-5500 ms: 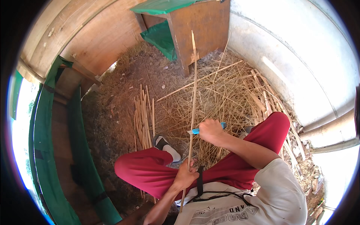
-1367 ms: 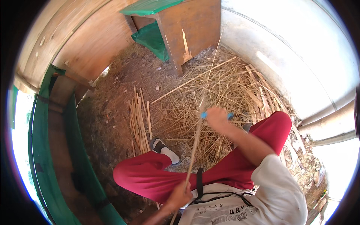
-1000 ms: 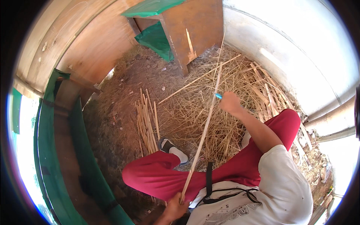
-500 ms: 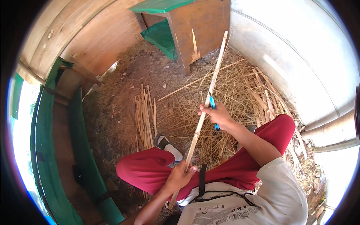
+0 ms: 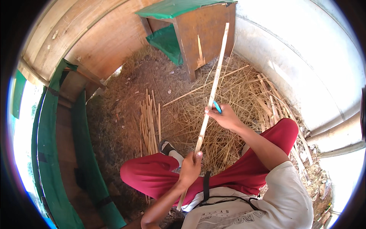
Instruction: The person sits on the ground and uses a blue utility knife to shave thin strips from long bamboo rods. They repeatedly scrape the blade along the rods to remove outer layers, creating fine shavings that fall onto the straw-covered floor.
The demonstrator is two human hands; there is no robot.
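A long, pale bamboo strip (image 5: 216,79) slants from my lap up toward the wooden desk, with darker nodes along it. My left hand (image 5: 189,168) is wrapped round its lower part, thumb lying along the strip. Farther up, my right hand (image 5: 225,117) is closed on a blue utility knife (image 5: 217,107), held against the strip's right side. Most of the knife's handle is hidden by the fingers, and its blade cannot be made out. The right thumb and fingertips touch the strip.
Thin shavings (image 5: 228,95) cover the ground before me. Split bamboo sticks (image 5: 148,122) lie in a bundle at the left, with more strips (image 5: 272,103) at the right. A green-covered wooden desk (image 5: 207,34) stands ahead, a green-covered bench (image 5: 89,160) at the left, a pale wall (image 5: 282,49) at the right.
My left hand has moved up and away from me, and the bamboo strip has shifted slightly farther out. The knife has turned in my right hand, so less of its handle shows.
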